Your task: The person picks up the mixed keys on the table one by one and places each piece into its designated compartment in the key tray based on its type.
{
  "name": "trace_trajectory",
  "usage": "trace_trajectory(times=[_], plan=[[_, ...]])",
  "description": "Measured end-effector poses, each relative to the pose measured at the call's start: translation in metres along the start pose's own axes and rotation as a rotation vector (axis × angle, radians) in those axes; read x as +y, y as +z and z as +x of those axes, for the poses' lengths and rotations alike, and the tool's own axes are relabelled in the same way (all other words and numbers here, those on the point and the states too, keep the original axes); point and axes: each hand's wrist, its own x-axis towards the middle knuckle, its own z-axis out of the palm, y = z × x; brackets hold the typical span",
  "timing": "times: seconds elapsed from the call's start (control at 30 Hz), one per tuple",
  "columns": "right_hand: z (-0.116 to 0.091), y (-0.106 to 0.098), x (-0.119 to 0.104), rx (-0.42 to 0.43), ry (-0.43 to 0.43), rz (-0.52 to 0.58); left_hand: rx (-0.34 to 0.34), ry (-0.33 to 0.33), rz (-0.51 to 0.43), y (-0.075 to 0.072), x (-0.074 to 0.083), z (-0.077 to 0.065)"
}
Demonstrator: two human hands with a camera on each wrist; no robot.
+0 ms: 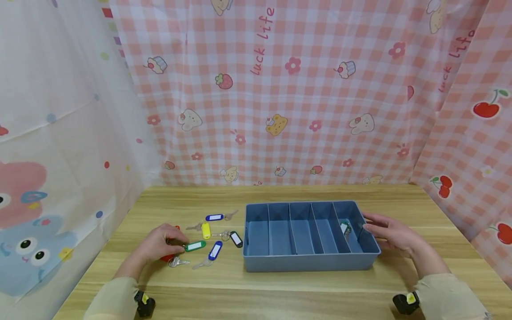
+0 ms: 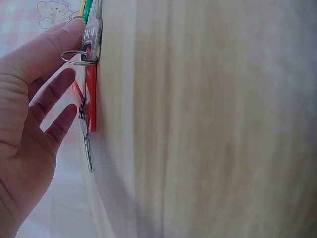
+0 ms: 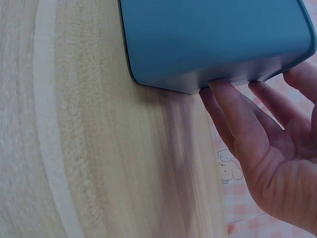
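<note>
In the head view my left hand (image 1: 158, 244) pinches at the left end of a key tag with a green frame (image 1: 195, 246), low over the table. A red key tag (image 2: 91, 96) and its metal key lie beside the fingers, partly hidden by the hand in the head view. At the right end of a blue-grey divided box (image 1: 308, 262), my right hand (image 1: 394, 233) holds the side wall. Its thumb tip reaches the rim while the other fingertips touch the outer face. Another green-framed tag with a key (image 1: 345, 228) sits in the rightmost compartment.
Between left hand and box lie keys with a yellow tag (image 1: 206, 231), a black tag (image 1: 236, 239), a blue tag (image 1: 214, 218) at the back and another blue tag (image 1: 215, 250) in front. Thin dividers (image 1: 293, 229) split the box. Patterned curtains (image 1: 256, 111) stand behind the wooden table (image 1: 280, 293).
</note>
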Motion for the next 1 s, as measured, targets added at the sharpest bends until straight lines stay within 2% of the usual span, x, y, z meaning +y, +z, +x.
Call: trace_trajectory(times=[0.27,0.63,1.0], plan=[[0.0001,0.0003,-0.0001,0.010,0.006,-0.008,-0.011,-0.006,-0.003,0.0004,0.0014,0.0013],[0.0002,-0.0001,0.0010,-0.003,-0.008,0.013,-0.009,0.040,-0.003,-0.0005,0.0038,0.0027],[0.0007,-0.0009,0.0023,-0.016,-0.015,0.023,0.037,0.025,0.026,0.0004,0.0014,0.0019]])
